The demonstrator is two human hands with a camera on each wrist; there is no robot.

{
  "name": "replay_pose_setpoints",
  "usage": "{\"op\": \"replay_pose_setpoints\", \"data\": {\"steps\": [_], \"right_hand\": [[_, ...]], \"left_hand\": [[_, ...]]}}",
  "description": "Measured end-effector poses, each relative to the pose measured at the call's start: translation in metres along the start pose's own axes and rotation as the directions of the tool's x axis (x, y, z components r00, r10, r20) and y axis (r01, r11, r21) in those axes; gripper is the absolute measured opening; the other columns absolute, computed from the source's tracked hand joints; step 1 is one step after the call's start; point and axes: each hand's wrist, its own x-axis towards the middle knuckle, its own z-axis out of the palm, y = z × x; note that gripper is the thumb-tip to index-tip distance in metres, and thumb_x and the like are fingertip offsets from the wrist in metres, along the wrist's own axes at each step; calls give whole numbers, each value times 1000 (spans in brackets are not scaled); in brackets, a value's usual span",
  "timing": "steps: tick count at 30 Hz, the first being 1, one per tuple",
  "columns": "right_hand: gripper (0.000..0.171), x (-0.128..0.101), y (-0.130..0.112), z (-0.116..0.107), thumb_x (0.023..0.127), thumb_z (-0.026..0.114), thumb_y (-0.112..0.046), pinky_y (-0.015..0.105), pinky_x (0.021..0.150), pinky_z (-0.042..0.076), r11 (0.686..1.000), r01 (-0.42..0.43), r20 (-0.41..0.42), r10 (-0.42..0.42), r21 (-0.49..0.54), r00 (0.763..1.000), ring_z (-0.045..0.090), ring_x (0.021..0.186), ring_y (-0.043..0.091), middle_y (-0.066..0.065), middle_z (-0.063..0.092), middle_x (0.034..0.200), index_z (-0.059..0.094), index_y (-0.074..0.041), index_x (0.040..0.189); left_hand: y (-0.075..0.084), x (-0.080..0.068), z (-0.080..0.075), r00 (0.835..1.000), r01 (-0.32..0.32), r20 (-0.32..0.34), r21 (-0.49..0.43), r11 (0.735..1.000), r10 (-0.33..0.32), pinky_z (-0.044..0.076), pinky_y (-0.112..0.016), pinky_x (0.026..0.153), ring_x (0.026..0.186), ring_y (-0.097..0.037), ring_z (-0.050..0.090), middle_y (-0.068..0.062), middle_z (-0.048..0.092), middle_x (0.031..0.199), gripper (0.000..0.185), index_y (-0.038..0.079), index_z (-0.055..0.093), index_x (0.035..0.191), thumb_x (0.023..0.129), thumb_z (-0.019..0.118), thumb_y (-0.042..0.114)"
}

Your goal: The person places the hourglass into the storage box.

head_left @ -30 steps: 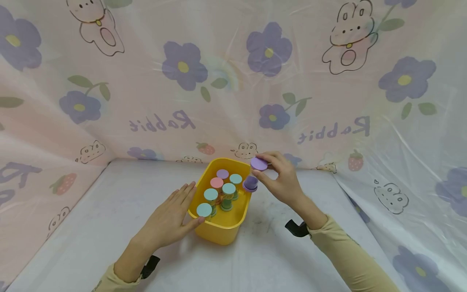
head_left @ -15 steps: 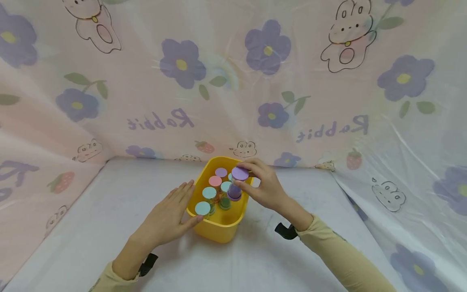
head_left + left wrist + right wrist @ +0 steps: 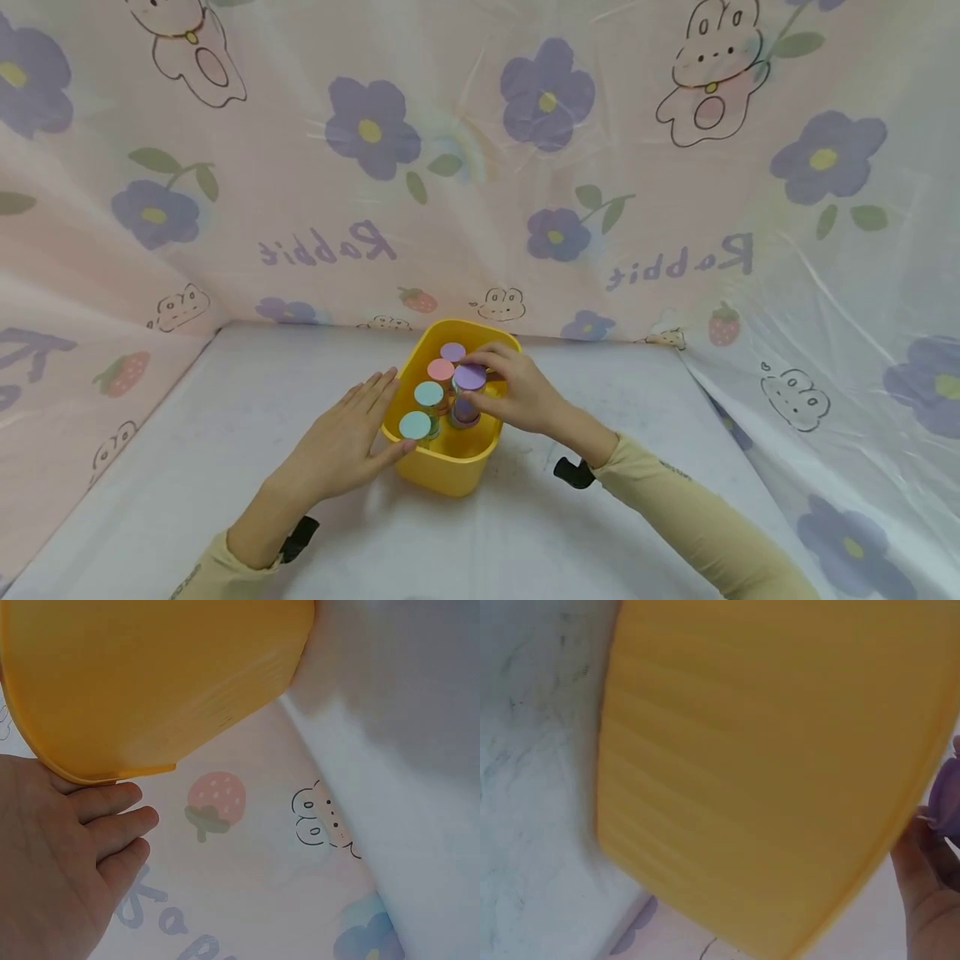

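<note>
A yellow plastic bin [image 3: 442, 477] holds several sand timers with round coloured end caps. Over its right half, my right hand [image 3: 525, 393] pinches a purple sand timer [image 3: 470, 377] by the top cap, the timer lowered inside the rim. My left hand [image 3: 333, 446] lies along the left rim with straight fingers, its thumb at the near corner. Left of the held timer stand another purple timer [image 3: 452, 352], a pink timer [image 3: 441, 369] and two light-blue timers, the nearer light-blue timer [image 3: 415, 426] beside my left thumb. Light-blue timers behind the held one are mostly hidden.
The bin stands on a white-covered table [image 3: 525, 533]. A pale curtain [image 3: 465, 192] printed with flowers and rabbits hangs behind and at both sides. Black wrist mounts [image 3: 574, 472] sit under both wrists.
My right hand has brought the purple sand timer leftward and down from beyond the right rim into the bin. The left hand has stayed on the left rim.
</note>
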Motion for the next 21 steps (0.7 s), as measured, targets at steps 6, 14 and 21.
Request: {"op": "replay_pose_setpoints", "data": {"steps": [6, 14, 21], "right_hand": [[43, 7, 3, 4, 86, 84, -13, 29, 90, 60, 996, -38, 101, 47, -85, 994, 63, 101, 17, 8, 67, 118, 71, -2, 126], [42, 16, 9, 4, 87, 81, -14, 26, 92, 59, 990, -54, 265, 88, -132, 960, 63, 104, 18, 6, 68, 121, 70, -5, 126], [39, 23, 10, 3, 90, 81, -17, 26, 91, 58, 984, -47, 383, 110, -169, 917, 64, 103, 16, 4, 70, 122, 72, -7, 127]], "left_hand": [[0, 0, -1, 1000, -5, -3, 1, 1000, 5, 28, -54, 125, 153, -40, 32, -21, 29, 168, 92, -5, 31, 160, 102, 50, 64], [-1, 0, 0, 1000, -6, -3, 2, 1000, 6, 29, -54, 125, 154, -39, 31, -21, 30, 168, 92, -6, 31, 160, 103, 50, 64], [-1, 0, 2, 1000, -6, -9, -3, 1000, 6, 30, -54, 125, 154, -39, 32, -21, 30, 167, 93, -6, 32, 160, 102, 50, 65]]}}
